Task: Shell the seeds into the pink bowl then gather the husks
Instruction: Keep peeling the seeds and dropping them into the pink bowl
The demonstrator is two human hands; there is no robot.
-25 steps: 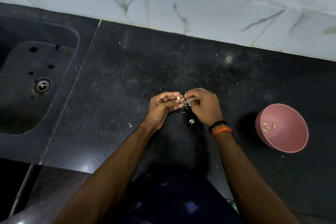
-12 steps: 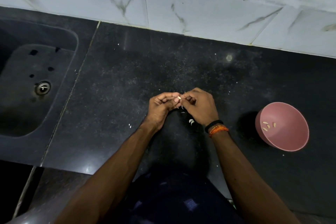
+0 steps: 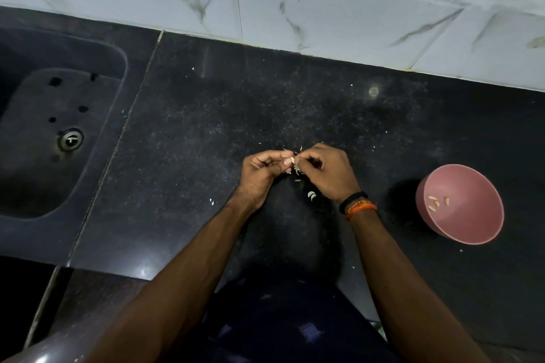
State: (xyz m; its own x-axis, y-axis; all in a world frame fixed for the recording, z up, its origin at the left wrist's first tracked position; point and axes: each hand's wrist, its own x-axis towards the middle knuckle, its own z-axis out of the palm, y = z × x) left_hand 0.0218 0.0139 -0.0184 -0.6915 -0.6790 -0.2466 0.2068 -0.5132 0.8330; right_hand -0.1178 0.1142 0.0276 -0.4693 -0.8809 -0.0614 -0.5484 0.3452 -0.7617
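Observation:
My left hand [image 3: 261, 169] and my right hand [image 3: 327, 174] meet fingertip to fingertip over the black counter [image 3: 206, 115]. Between them they pinch a small pale seed [image 3: 292, 160]. Thin husk pieces [image 3: 298, 168] stick out around the fingertips, and a few curved pale husks [image 3: 311, 195] lie on the counter just under my right hand. The pink bowl [image 3: 469, 224] stands tilted to the right of my right wrist, with several shelled seeds [image 3: 436, 204] inside it.
A dark sink [image 3: 35, 156] with a metal drain [image 3: 70, 139] fills the left side. White marble-look tiles [image 3: 324, 15] back the counter. Tiny pale flecks lie scattered over the counter, one [image 3: 461, 250] near the bowl.
My fingertips have closed tighter on the seed, and the dangling husk cluster below them has shrunk. The bowl and the husks on the counter have stayed put.

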